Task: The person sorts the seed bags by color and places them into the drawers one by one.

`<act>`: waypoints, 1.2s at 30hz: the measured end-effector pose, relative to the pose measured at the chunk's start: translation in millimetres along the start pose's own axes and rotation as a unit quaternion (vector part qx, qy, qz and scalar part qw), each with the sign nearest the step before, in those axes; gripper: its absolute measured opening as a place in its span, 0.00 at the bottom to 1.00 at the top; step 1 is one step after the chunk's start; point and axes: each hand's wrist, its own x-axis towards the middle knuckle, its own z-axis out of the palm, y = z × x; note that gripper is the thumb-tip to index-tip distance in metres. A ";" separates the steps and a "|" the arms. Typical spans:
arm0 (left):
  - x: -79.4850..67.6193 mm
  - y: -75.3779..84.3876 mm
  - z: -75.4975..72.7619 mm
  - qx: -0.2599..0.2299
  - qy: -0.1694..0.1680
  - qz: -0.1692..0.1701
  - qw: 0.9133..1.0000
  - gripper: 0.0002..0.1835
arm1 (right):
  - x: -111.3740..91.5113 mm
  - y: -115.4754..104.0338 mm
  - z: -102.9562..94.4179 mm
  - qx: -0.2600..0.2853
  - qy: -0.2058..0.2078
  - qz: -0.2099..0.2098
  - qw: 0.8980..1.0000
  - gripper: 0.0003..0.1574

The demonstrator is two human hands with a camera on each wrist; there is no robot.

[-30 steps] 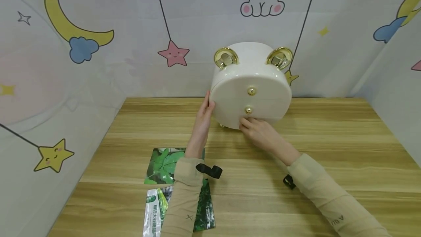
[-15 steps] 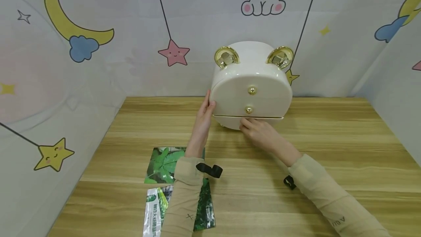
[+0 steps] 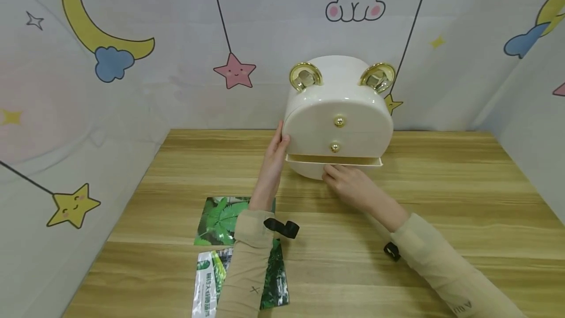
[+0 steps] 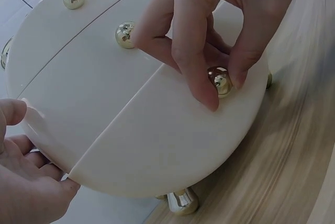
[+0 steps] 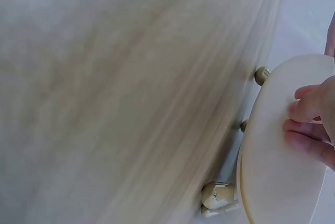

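Note:
A glossy white round-fronted drawer box (image 3: 340,92) stands on small gold feet near the back of the table, with two gold bell-like ears on top. Its bottom drawer (image 3: 304,168) is pulled out a little, showing a narrow gap along its top. In the left wrist view, my right hand (image 3: 346,183) pinches that drawer's gold knob (image 4: 220,81) between thumb and fingers. My left hand (image 3: 272,163) rests against the box's left side, its fingers along the side and thumb at the front edge. Two more gold knobs sit above, on the upper front.
Glossy green plant-picture sheets or packets (image 3: 220,220) lie on the wooden table (image 3: 145,200) at the front left, partly under my left forearm. A printed cloth (image 3: 185,97) with stars and moons hangs close behind the box.
The bottom drawer went from shut to slightly pulled out, and my right hand moved with it a little toward me. My left hand has stayed at the box's side.

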 end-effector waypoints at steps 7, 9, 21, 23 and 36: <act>-3.3 5.2 0.8 0.003 -0.007 0.005 1.000 0.28 | -4.1 -4.9 -2.8 0.007 0.021 -0.014 1.000 0.17; -2.2 4.2 0.8 0.001 -0.006 0.004 1.000 0.28 | -5.1 -6.6 -4.3 0.013 0.026 -0.018 0.999 0.16; 12.6 -16.6 -1.5 0.001 0.017 0.004 1.000 0.26 | -11.1 -16.6 -12.5 0.020 0.032 -0.032 0.999 0.11; 12.6 -17.0 -1.1 0.001 0.019 0.007 1.000 0.26 | -12.1 -18.4 -13.8 0.012 0.029 -0.034 0.999 0.12; 12.0 -14.0 -2.3 0.000 0.009 0.007 1.000 0.27 | -18.1 -27.4 -21.4 -0.009 0.030 -0.055 0.998 0.21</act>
